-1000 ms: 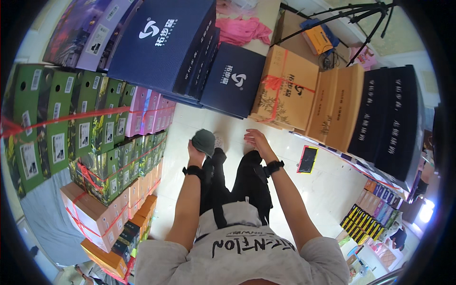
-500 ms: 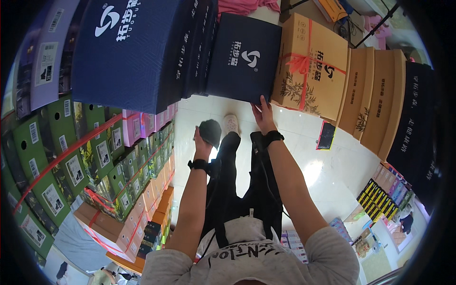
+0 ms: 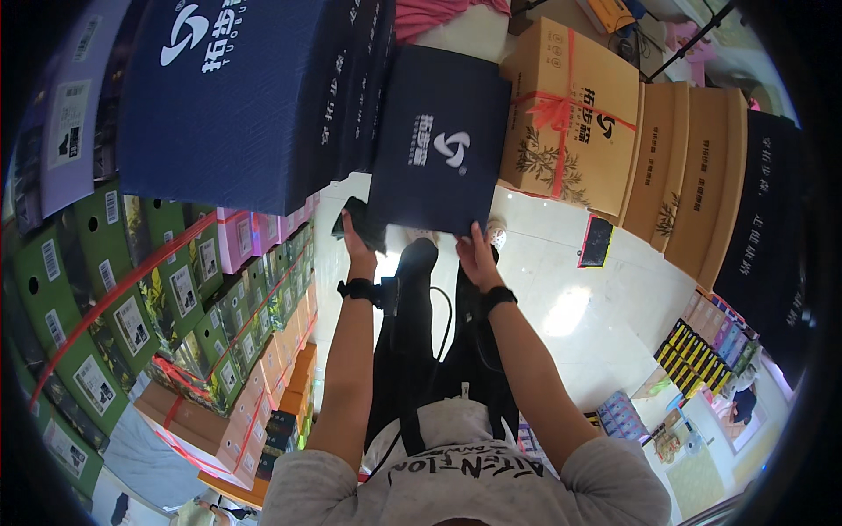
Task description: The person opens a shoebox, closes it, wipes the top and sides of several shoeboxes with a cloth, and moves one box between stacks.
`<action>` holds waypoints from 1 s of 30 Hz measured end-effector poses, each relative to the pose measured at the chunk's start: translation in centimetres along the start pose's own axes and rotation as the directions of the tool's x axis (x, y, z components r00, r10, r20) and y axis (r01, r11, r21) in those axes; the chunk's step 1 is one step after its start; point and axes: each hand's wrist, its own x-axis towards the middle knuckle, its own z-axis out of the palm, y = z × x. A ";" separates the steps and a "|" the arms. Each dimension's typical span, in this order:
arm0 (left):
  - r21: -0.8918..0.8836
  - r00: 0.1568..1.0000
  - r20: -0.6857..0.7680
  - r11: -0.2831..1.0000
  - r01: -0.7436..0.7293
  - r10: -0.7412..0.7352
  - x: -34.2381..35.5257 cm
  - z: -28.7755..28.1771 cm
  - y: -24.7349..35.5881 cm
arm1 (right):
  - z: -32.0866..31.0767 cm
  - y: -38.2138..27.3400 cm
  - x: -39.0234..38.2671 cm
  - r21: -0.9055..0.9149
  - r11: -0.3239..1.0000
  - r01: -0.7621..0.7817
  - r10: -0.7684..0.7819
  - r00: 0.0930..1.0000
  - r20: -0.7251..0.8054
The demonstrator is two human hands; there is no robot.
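A dark blue shoebox [image 3: 434, 145] with a white emblem lies in front of me, its near edge jutting out over the floor. My right hand [image 3: 478, 260] grips that edge near its right corner, fingertips on the top. A bunched dark cloth [image 3: 372, 230] is in my left hand [image 3: 358, 248], just beside the box's near left corner. Part of the cloth is hidden by the hand, and it is unclear whether it touches the box.
Larger dark blue boxes [image 3: 228, 96] stand on the left, above stacks of green boxes [image 3: 96, 307] tied with red ribbon. A tan box [image 3: 574, 114] with a red bow sits to the right, beside more tan boxes [image 3: 702, 167]. Pink cloth [image 3: 447, 16] lies behind.
The dark blue shoebox has come toward me with my right hand at its near edge. My left hand has shifted slightly forward and left, still with the cloth.
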 end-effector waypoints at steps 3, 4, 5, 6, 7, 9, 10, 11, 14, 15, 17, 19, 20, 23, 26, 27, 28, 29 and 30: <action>0.116 1.000 0.012 0.993 0.004 -0.006 0.7 -3.1 -0.1 | -1.8 0.8 -1.4 -0.072 0.997 -0.042 0.045 0.998 0.038; 0.120 0.999 0.010 0.992 0.044 -0.046 1.2 -4.1 0.3 | -1.7 0.6 -1.5 -0.182 0.978 -0.102 0.103 0.995 -0.001; 0.123 0.997 0.005 0.989 0.081 -0.083 1.6 -5.2 0.7 | -1.6 0.4 -1.6 -0.287 0.943 -0.165 0.159 0.986 -0.045; 0.139 0.989 0.042 0.982 0.131 -0.139 2.1 -4.5 0.4 | -3.6 -0.6 -0.1 -0.385 0.909 -0.159 0.152 0.987 -0.048; 0.162 0.985 0.051 0.975 0.155 -0.165 2.7 -5.0 1.4 | -2.7 -1.3 0.0 -0.444 0.889 -0.116 0.130 0.992 0.000; 0.150 0.957 0.165 0.965 0.215 -0.239 3.7 -5.2 3.0 | -2.0 -3.5 1.5 -0.457 0.886 -0.080 0.179 0.968 0.176; 0.592 0.959 0.268 0.801 -0.089 -0.092 2.9 -3.5 2.5 | -2.3 -4.9 2.1 -0.479 0.877 -0.025 0.148 0.964 0.221; 0.832 0.901 0.434 0.387 -0.398 -0.006 1.8 -1.8 2.6 | -2.1 -6.0 2.7 -0.495 0.868 0.030 0.125 0.953 0.277; 0.912 0.923 0.373 0.221 -0.346 -0.093 4.0 -1.5 3.9 | -1.9 -6.6 6.2 -0.460 0.883 -0.099 0.277 0.899 0.339; 0.886 0.932 0.254 0.448 -0.118 -0.258 4.7 -1.7 4.4 | -1.4 -6.6 6.6 -0.428 0.888 -0.166 0.338 0.867 0.366; 0.912 0.880 0.401 0.203 -0.357 -0.252 4.9 -2.8 5.1 | -0.7 -6.2 6.6 -0.353 0.905 -0.236 0.359 0.870 0.339; 0.818 0.795 0.536 -0.057 -0.572 -0.283 5.5 -3.5 5.5 | -0.3 -5.6 7.0 -0.287 0.911 -0.295 0.375 0.883 0.284; 0.842 0.799 0.535 0.104 -0.529 -0.275 6.0 -3.8 5.7 | 0.6 -5.1 7.0 -0.288 0.911 -0.295 0.379 0.873 0.305; 0.886 0.869 0.323 0.442 -0.138 -0.376 3.9 0.2 4.1 | -1.0 -5.3 5.6 -0.314 0.929 -0.197 0.280 0.929 0.244; 0.665 0.913 0.249 0.743 0.082 -0.323 1.2 1.5 4.7 | -0.8 -4.6 3.4 -0.312 0.928 -0.203 0.262 0.951 0.161; 0.704 0.929 0.271 0.710 -0.013 -0.252 0.8 -0.1 5.7 | 0.8 -4.3 1.9 -0.343 0.914 -0.217 0.286 0.944 0.167; 0.728 0.915 0.290 0.686 -0.020 -0.281 -0.3 -0.1 5.9 | 0.9 -4.7 0.5 -0.370 0.904 -0.214 0.284 0.947 0.147; 0.751 0.899 0.310 0.660 -0.030 -0.311 -1.7 -0.1 5.9 | 0.8 -5.0 -0.7 -0.370 0.908 -0.199 0.269 0.951 0.149; 0.754 0.893 0.252 0.655 0.060 -0.373 -3.4 0.6 6.3 | 0.7 -5.3 -2.0 -0.452 0.881 -0.138 0.229 0.961 0.152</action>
